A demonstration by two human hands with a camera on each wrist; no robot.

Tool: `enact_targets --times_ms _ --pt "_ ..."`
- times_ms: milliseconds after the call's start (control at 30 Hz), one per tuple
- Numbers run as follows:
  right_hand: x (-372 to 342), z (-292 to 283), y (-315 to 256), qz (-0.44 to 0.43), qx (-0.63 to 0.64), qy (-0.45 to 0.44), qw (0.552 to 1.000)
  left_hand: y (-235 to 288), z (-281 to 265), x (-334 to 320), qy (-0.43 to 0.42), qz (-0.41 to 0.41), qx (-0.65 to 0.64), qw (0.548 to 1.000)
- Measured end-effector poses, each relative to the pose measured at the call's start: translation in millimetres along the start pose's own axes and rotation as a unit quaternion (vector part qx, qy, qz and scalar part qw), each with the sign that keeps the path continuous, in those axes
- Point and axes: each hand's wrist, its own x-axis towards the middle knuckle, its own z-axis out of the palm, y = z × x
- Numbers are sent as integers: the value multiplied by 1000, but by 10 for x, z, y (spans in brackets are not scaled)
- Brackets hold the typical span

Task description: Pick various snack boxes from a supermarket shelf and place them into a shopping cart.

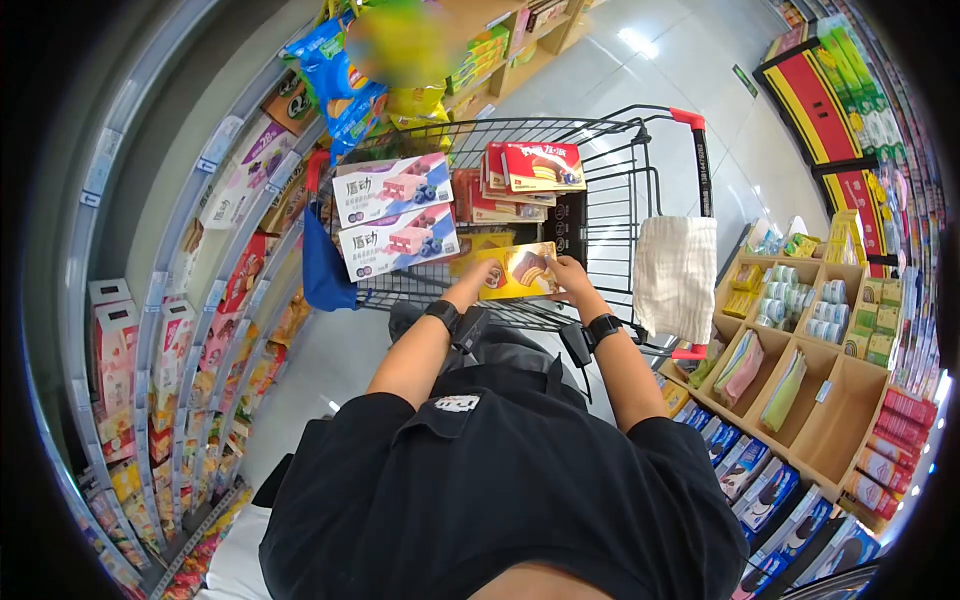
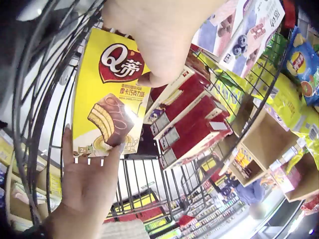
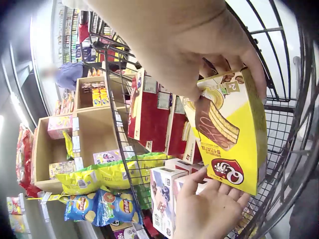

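Note:
Both hands hold a yellow snack cake box (image 1: 520, 284) (image 2: 107, 99) (image 3: 227, 134) by its two ends, above the near side of a wire shopping cart (image 1: 610, 215). The left hand (image 1: 474, 282) (image 2: 162, 37) (image 3: 212, 209) grips the end with the red logo. At the picture end, the right hand (image 1: 572, 279) (image 2: 89, 186) (image 3: 204, 45) pinches the box between thumb and fingers. Two white blueberry boxes (image 1: 395, 240) lie at the cart's left. Several red boxes (image 1: 545, 167) (image 2: 184, 114) are piled beyond the hands. Part of another yellow item (image 1: 470, 250) shows behind the held box.
Shelves of packaged snacks (image 1: 215, 330) run along the left. Blue and yellow chip bags (image 1: 345, 85) hang by the cart's far left corner. A pale cloth (image 1: 675, 275) drapes over the cart's right end. Wooden display bins (image 1: 840, 400) stand at the right.

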Motion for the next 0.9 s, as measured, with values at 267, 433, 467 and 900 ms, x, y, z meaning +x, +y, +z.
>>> enact_targets --times_ms 267,433,467,900 --pt "247 264 172 56 62 -31 996 -2 -127 -138 47 53 34 997" --pt "313 392 156 24 38 10 999 -21 -130 -111 57 79 35 995" --pt "332 414 151 23 37 19 999 11 -123 -119 65 76 26 995" --pt "649 620 311 -10 34 60 998 -621 -421 520 143 103 58 983"
